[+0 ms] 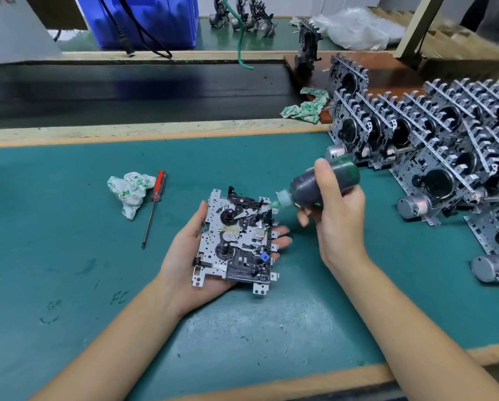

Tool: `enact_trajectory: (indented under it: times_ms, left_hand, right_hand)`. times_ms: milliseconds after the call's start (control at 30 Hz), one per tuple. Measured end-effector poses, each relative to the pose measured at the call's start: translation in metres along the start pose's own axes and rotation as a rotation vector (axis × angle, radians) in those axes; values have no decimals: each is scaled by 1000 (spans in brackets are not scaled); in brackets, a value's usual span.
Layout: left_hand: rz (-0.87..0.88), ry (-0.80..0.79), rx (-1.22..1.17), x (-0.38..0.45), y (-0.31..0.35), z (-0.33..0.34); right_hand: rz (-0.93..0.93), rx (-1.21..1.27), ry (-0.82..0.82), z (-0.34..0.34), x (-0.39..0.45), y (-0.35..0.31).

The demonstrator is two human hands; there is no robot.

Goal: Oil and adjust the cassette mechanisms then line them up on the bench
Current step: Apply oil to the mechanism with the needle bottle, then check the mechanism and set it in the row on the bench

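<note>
A cassette mechanism (236, 241), a metal plate with black reels and a small blue part, lies face up in my left hand (184, 256), which cradles it from below with the thumb at its left edge and fingertips showing past its right edge. My right hand (335, 209) grips a dark oil bottle (314, 183) tilted to the left. Its pale green nozzle touches the upper right part of the mechanism. Several more mechanisms (433, 146) stand on edge in rows at the right of the bench.
A red-handled screwdriver (155, 201) and a crumpled white-green rag (129, 192) lie on the green mat (69, 227) left of my hands. Another rag (306, 105) sits by the dark conveyor belt (126, 91). A blue bin (144, 18) stands beyond it.
</note>
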State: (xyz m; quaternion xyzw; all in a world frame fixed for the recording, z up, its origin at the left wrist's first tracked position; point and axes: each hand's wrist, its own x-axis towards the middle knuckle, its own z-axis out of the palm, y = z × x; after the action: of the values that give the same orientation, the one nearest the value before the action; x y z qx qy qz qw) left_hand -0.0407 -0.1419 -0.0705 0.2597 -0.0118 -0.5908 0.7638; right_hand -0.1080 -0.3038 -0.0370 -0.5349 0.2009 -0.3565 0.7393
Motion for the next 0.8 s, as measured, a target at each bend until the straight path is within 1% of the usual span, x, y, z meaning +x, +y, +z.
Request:
enact_trajectory:
  times_ms: [100,167,300,433,567,700,733,800]
  left_hand:
    - [1,16,12,1,0,0]
    - [2,21,14,0,0,0]
    - [15,25,34,1,1,0]
    - [22,31,34,2,1,1]
    - [24,22,46,1,2,0]
    - [5,10,66,0,2,1]
    - [-4,8,69,0,2,1]
    - [-23,-4,77,0,2,0]
  right_hand:
    - [-22,1,-44,-1,1,-1]
    - [-40,-51,-77,-3,4,1]
    - [-137,-330,-131,-5,9,5]
    - [-160,-497,-280,1,23,8]
    - [-109,-613,-419,19,40,15]
    - [51,-684,-537,33,49,23]
    - [49,-715,-542,33,50,23]
    - [-84,-795,-472,28,48,20]
